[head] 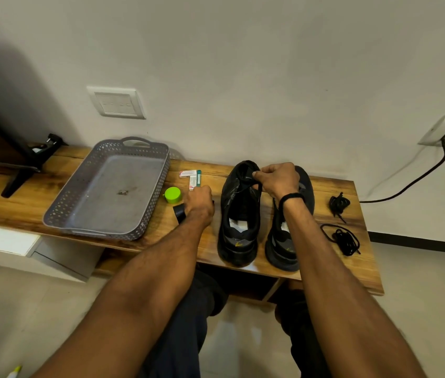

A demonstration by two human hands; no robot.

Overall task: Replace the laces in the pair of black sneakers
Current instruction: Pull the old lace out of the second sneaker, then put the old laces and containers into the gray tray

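Two black sneakers stand side by side on the wooden bench (333, 186), toes toward the wall. My right hand (279, 181) is over the toe end of the left sneaker (239, 214) and pinches a black lace (259, 186) that loops down from my fingers. My right forearm hides part of the right sneaker (284, 241). My left hand (199, 204) rests on the bench left of the shoes, curled round a flat black strip (179, 212) that sticks out on its left. Two loose bundles of black laces (339, 203) (345, 240) lie right of the shoes.
A grey perforated basket (79, 203) sits at the left of the bench. Beside it are a green cap (172, 195) and two small boxes (191, 177). A black stand (19, 175) is at far left. A cable (417, 178) runs from a wall outlet at right.
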